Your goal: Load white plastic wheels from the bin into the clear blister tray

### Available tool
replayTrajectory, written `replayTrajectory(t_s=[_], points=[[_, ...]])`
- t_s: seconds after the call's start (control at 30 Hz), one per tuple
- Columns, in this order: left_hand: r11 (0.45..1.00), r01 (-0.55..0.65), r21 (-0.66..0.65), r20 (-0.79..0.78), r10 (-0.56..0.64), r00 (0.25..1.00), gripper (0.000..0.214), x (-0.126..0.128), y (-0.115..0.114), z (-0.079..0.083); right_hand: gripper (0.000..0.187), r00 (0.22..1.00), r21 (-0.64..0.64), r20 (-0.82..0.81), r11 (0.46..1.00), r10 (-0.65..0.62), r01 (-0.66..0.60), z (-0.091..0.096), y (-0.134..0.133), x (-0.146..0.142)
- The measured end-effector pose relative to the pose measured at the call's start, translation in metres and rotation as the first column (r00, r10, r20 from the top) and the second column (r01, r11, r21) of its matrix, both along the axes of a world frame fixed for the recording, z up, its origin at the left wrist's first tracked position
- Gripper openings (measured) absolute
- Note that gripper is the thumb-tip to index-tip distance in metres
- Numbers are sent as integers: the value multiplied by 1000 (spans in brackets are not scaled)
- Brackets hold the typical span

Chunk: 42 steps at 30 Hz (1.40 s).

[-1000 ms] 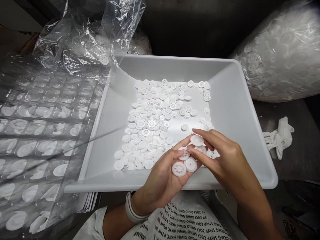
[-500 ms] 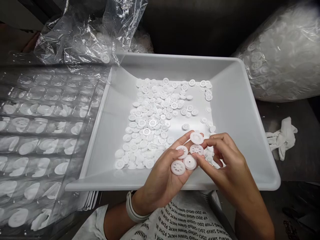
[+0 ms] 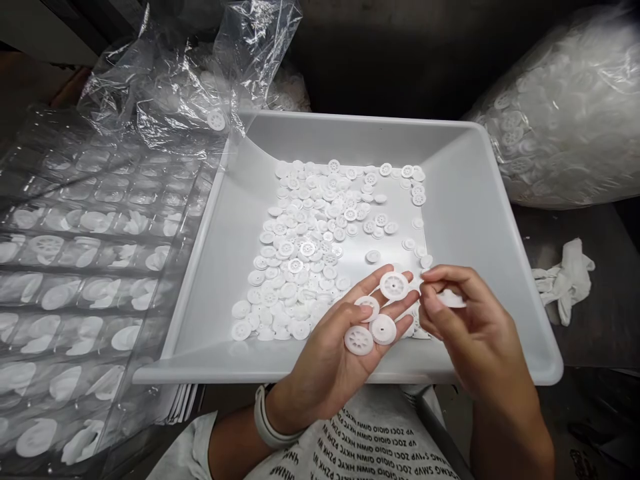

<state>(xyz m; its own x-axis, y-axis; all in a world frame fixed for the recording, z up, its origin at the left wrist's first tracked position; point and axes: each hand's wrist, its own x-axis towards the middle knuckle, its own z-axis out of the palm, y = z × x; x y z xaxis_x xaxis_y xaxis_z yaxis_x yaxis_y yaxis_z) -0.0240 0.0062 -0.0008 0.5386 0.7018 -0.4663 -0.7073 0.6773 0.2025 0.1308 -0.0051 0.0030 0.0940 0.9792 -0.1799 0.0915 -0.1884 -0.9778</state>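
At far left, a clear moulded sheet (image 3: 75,267) lies in overlapping layers, with a crumpled bag (image 3: 165,87) behind it. In the white tray (image 3: 465,200), loose plastic discs (image 3: 305,267) spread across the floor. The left hand (image 3: 325,360) lies open, palm up, with four discs (image 3: 383,329) resting on it unheld; a tilt could slide them back into the tray. The right hand (image 3: 475,333) pinches one more disc (image 3: 451,299) between thumb and fingers (image 3: 450,275), though they seem to hide part of it; a slip could drop it among the others. Right of the tray, a fat bag of discs (image 3: 565,120) and a crumpled glove (image 3: 563,280) sit near the dark desk (image 3: 595,333).
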Motion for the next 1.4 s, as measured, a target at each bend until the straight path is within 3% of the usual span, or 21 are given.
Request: replayTrajectory(t_s=[0.07,0.17,0.3,0.53,0.8,1.4], points=[[1000,4,6,-6,-4,1000,43,0,0,1,23,971,45,238,998,22,-34,1,2,-3],[1000,6,-1,-25,-6,1000,46,1,1,2,23,933,95,355,990,62,-102,0,4,-4],[1000,18,-2,-17,-18,1000,48,3,2,2,9,943,92,329,991,58,-94,-5,6,0],[999,25,-36,-1,-25,1000,50,2,2,1,4,962,28,272,999,36,-45,-5,11,1],[998,48,-42,-2,-48,999,50,0,1,-1,6,971,-15,239,1000,21,-18,-2,3,12],[998,38,-57,14,-38,999,61,0,0,-1,16,982,-175,191,984,11,23,-15,-12,21]])
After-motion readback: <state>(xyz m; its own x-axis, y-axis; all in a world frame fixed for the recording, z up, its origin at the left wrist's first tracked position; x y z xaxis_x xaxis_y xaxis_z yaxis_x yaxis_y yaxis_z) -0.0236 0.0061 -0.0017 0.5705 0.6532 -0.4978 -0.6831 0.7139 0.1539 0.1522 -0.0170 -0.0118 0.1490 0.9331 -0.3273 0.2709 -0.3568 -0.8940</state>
